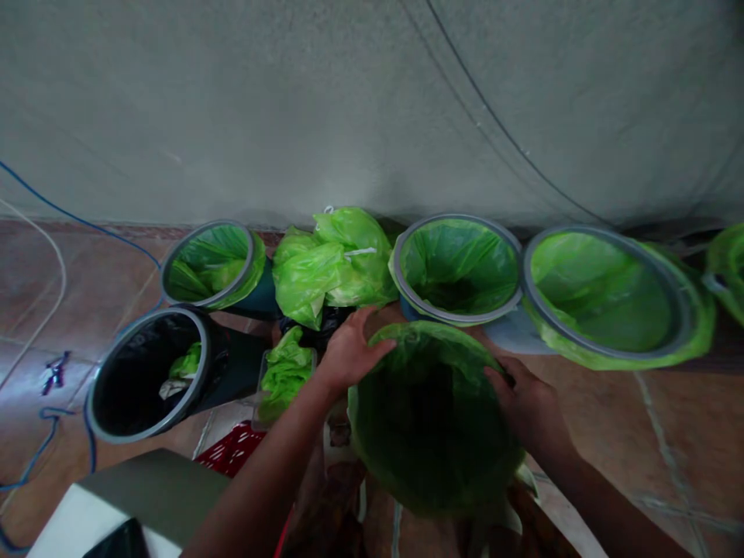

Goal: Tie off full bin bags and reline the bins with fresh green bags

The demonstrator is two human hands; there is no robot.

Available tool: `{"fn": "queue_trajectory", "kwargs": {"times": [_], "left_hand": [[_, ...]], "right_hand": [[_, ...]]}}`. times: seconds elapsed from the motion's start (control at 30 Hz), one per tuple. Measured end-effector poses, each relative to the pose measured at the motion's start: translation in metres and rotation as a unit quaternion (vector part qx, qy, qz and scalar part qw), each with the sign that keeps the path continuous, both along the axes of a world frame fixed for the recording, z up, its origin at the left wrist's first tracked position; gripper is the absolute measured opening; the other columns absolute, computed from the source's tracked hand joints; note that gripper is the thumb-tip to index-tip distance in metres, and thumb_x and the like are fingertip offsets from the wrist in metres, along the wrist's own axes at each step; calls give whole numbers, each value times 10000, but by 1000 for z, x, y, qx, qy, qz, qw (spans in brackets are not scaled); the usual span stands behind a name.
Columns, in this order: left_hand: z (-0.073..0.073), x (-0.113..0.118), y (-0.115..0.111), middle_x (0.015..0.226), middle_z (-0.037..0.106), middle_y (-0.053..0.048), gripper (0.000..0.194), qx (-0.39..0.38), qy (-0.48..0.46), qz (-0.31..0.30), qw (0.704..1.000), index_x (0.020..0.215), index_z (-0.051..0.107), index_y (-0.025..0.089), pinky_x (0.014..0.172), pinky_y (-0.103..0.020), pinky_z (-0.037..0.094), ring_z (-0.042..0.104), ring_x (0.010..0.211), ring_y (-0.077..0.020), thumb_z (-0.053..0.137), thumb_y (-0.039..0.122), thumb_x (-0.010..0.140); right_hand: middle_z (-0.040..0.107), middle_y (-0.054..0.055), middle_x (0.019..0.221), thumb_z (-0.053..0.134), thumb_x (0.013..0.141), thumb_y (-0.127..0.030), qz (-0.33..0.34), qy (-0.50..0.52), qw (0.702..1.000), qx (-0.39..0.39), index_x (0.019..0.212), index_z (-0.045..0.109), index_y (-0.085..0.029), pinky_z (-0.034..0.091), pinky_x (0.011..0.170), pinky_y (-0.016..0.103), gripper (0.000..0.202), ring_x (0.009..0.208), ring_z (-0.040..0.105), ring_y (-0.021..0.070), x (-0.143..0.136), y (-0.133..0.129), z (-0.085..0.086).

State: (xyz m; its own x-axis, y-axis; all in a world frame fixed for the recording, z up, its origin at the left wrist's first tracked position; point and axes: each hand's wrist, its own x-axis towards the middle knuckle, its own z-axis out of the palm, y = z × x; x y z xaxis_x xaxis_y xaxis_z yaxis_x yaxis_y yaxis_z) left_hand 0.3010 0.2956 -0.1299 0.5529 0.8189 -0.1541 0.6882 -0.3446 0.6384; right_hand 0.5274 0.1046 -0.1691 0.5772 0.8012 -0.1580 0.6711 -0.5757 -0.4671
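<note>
A green bin bag stands in front of me with its round mouth spread wide, and its inside is dark. Its shape is held round as if over a bin's rim, but any bin under it is hidden. On the far left of the mouth, my left hand grips the edge, thumb over the plastic and fingers outside. The right edge is pinched by my right hand, its fingertips partly hidden. Just beyond the bag is a bin with a grey ring over its green liner.
Another ringed, green-lined bin stands right; a smaller one is back left. A black-lined bin leans nearer. Tied green bags lie by the wall. Left are a tub of green bags, a white box and a blue cable.
</note>
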Motion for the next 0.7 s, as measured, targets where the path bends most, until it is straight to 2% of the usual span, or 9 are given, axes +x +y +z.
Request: {"fn": "queue_trajectory", "kwargs": {"times": [0.1,0.2,0.3,0.37,0.43,0.53,0.63,0.7], "left_hand": [[4,-15,8,1297,647,-120,583,-25,-26,27,999,1334,541,166,1027,-383,488,625,1177,-251,657,442,833],[1,-13,11,1250,673,-126,452,-39,-48,51,997,1269,589,143,989,-349,494,643,1137,-234,548,416,911],[-3,5,10,1065,729,-97,354,-29,-31,55,998,1091,671,150,897,-298,491,677,988,-197,417,370,981],[-5,17,7,894,730,-80,385,-22,18,39,999,933,695,152,806,-283,480,673,837,-183,373,352,999],[-8,22,1,836,719,-79,390,-20,61,14,998,872,697,154,762,-278,463,660,775,-181,378,339,999],[-16,18,-12,944,735,-85,304,-14,85,-15,996,1039,692,176,795,-276,462,678,854,-198,434,327,982],[-24,11,-24,1040,728,-99,339,9,140,-12,990,1253,598,200,817,-300,477,689,914,-227,458,325,971],[-27,9,-29,1052,717,-116,350,17,193,-13,981,1283,558,189,802,-323,492,690,923,-247,455,288,964]], "right_hand": [[727,56,774,447,913,-511,12,28,998,-61,984,644,-211,477,589,324,365,646,683,235,-3,-23,5],[742,112,962,463,900,-552,40,-26,997,-56,1070,637,-190,522,684,378,436,812,706,280,1,-22,12],[709,148,1129,424,939,-501,65,-74,994,36,1145,630,-171,519,857,409,440,1009,674,290,5,3,16],[715,127,1110,388,970,-439,96,-58,991,70,1127,643,-181,509,893,387,395,1011,669,263,6,25,15],[721,109,1091,382,982,-389,122,-38,989,75,1117,648,-189,504,896,373,359,993,670,249,4,44,10],[721,108,1089,416,973,-322,152,-24,987,50,1176,624,-195,499,887,368,318,994,671,251,0,54,-1],[725,129,1042,428,962,-267,159,-25,987,7,1244,575,-179,500,842,359,330,958,680,259,-2,52,-9],[726,139,1006,439,954,-245,159,-26,987,-15,1255,554,-164,498,817,353,332,929,686,263,-3,50,-11]]}}
